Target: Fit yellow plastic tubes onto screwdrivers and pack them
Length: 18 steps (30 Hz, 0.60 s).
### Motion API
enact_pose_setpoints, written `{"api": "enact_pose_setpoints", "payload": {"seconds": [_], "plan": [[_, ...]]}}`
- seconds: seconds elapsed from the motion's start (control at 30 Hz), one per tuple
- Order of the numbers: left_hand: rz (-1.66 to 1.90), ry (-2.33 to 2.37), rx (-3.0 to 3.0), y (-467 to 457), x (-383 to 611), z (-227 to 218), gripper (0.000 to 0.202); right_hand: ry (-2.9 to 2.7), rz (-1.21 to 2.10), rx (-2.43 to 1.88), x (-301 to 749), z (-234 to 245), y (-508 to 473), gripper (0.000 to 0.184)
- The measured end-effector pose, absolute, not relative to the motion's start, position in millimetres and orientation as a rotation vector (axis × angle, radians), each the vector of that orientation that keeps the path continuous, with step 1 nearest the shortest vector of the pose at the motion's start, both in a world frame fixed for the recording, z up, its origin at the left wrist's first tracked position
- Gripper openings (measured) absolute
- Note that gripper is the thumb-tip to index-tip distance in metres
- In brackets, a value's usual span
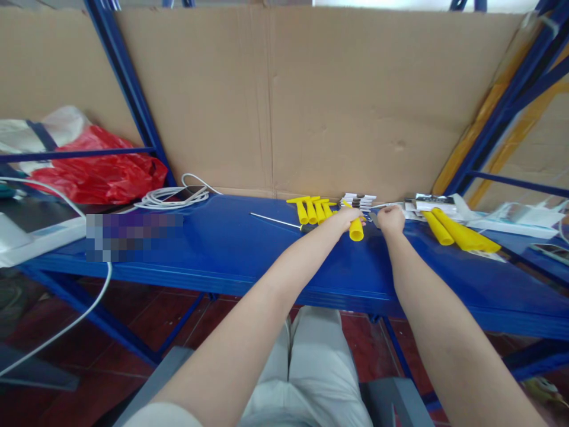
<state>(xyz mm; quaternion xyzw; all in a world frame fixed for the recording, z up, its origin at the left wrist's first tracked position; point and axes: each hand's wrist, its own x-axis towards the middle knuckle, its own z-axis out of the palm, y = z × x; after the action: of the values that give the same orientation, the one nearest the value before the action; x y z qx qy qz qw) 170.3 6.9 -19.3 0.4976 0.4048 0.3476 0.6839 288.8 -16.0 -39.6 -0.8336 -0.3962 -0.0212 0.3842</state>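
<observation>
Head view: left hand [348, 218] grasps a yellow handle [356, 230] low over the blue worktop [231, 249]. Right hand [391, 219] is clenched just beside it; what it holds cannot be told. A row of spare yellow handles [311, 209] lies just behind the left hand, with a thin metal rod [273, 220] to their left.

Count:
- yellow handles [313, 209]: 4 in the cluster
- held yellow handle [356, 229]: 1, in the left hand [349, 218]
- longer yellow handles [462, 236]: 2

Yellow total 7.

- thin metal rod [274, 220]: 1
- white cable coil [173, 196]: 1
- red bag [100, 172]: 1
- stack of small packs [358, 200]: 1, pieces uncountable
</observation>
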Motion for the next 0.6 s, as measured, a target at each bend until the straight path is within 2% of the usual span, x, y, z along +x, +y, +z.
{"api": "enact_pose_setpoints", "payload": {"seconds": [0.17, 0.4, 0.6], "plan": [[0.837, 0.992, 1.274, 6.2, 124.5, -1.9, 0.020, -1.361, -0.027, -2.249, 292.4, -49.3, -6.3, 0.027], [1.071, 1.066, 1.433, 24.1, 39.7, 7.3, 0.022, -1.526, -0.071, -2.323, 289.1, -48.6, -9.0, 0.034], [1.281, 1.140, 1.398, 37.3, -11.4, -5.0, 0.021, -1.586, -0.039, -2.297, 286.7, -47.6, -9.8, 0.038]]}}
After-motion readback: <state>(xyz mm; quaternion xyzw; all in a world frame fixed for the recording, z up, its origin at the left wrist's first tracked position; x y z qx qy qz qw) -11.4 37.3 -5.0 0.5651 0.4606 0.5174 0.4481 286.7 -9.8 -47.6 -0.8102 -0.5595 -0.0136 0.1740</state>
